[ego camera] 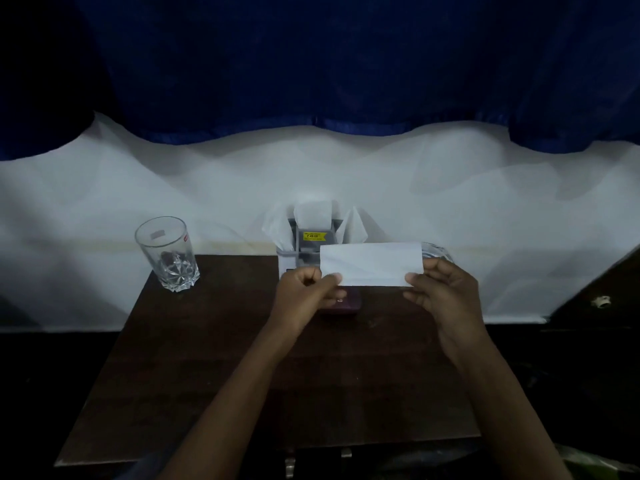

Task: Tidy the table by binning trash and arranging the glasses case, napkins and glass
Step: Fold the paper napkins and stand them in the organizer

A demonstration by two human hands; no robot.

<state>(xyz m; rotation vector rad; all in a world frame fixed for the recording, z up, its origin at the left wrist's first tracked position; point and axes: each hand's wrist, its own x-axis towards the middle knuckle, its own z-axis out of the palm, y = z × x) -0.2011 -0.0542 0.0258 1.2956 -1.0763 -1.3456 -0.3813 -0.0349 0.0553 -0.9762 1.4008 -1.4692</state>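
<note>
Pinching a folded napkin (372,263) taut, left hand (304,299) and right hand (440,292) square it for the napkin holder (311,242) behind

left hand (306,294), right hand (441,292) pinching.
</note>
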